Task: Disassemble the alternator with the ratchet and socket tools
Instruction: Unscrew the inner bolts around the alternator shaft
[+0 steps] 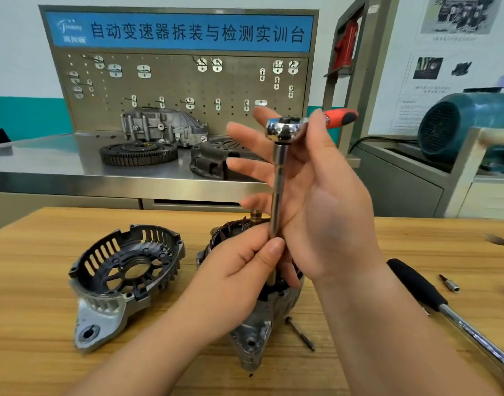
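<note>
The alternator body stands on the wooden table, its windings and brass shaft end showing on top. Its removed rear cover lies to the left, open side up. A chrome ratchet with a red handle carries a long extension bar pointing down at the alternator. My left hand pinches the lower end of the bar. My right hand holds the ratchet near its head, fingers spread behind the bar. The socket end is hidden by my left hand.
A long bolt lies right of the alternator. A black-handled breaker bar and a small bit lie at the right. Behind, a steel bench holds a gear ring, housings and a pegboard. A teal motor stands at right.
</note>
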`<state>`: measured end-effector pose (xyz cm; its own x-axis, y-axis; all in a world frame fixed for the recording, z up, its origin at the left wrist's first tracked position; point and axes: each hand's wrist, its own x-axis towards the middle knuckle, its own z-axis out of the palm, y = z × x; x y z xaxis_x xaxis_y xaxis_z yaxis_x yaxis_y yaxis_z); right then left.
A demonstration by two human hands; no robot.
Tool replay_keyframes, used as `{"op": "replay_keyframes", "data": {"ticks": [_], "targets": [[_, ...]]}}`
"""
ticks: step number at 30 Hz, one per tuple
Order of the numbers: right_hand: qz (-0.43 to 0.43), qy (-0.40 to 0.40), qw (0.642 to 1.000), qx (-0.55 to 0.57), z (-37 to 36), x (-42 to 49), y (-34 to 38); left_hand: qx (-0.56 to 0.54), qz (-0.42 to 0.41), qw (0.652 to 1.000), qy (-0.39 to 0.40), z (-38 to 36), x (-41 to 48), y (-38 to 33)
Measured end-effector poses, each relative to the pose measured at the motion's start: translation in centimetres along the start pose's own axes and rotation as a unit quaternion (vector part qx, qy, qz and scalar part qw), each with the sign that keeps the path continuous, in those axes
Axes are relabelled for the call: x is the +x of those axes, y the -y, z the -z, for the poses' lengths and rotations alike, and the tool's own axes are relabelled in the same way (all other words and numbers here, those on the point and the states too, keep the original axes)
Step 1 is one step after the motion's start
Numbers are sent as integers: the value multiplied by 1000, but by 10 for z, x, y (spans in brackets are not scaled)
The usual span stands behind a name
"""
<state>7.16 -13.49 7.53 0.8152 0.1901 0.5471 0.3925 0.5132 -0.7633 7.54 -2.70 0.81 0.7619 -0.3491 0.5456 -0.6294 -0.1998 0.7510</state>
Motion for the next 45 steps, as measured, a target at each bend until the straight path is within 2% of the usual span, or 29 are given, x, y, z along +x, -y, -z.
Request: {"op": "replay_keyframes", "data": {"ticks": [3,6,8,10,13,17,20,22,24,26,28,30,33,36,38,40,45], "targets": [[76,-16,996,-51,-2,-2,-4,11,-11,1000,-17,0,0,1],[183,-8,976,-121,-3,-4,-2,8,2,1000,-24,-3,1,3],[207,3,965,-160,-2,-4,1,-14,17,999,-28,-5,1,4],[171,2,973,-152,-1,-2,2,-3,16,1000,-18,-4,2,4],[76,0,996,-45,1,-1,2,-19,7,1000,4,-2,1,1],[-16,27,999,36,4,0,5,-40,8,999,4,-2,1,-2],[14,9,1000,14,5,0,4,-16,1,1000,8,-2,2,-2],[79,-4,996,-39,4,-1,2,1,-1,1000,-2,-2,2,-1],[160,-9,981,-111,3,-1,2,11,1,1000,-12,-3,3,-1],[203,4,963,-176,4,-1,4,13,1,1000,-14,-4,3,-1],[196,16,958,-210,3,0,5,11,2,1000,-13,-3,3,-1],[176,6,972,-153,3,-1,4,1,8,1000,-7,-2,3,-1],[85,3,996,-42,2,-2,4,-21,5,1000,2,-1,2,-3],[-10,26,1000,13,2,-1,7,-41,4,999,-8,-2,1,-3],[-28,32,999,26,2,-1,7,-40,2,999,-5,-3,1,-2],[0,12,1000,4,2,-2,4,-28,-1,1000,-5,-4,1,-2],[158,-11,977,-140,1,-5,2,-12,10,999,-33,-7,2,1]]}}
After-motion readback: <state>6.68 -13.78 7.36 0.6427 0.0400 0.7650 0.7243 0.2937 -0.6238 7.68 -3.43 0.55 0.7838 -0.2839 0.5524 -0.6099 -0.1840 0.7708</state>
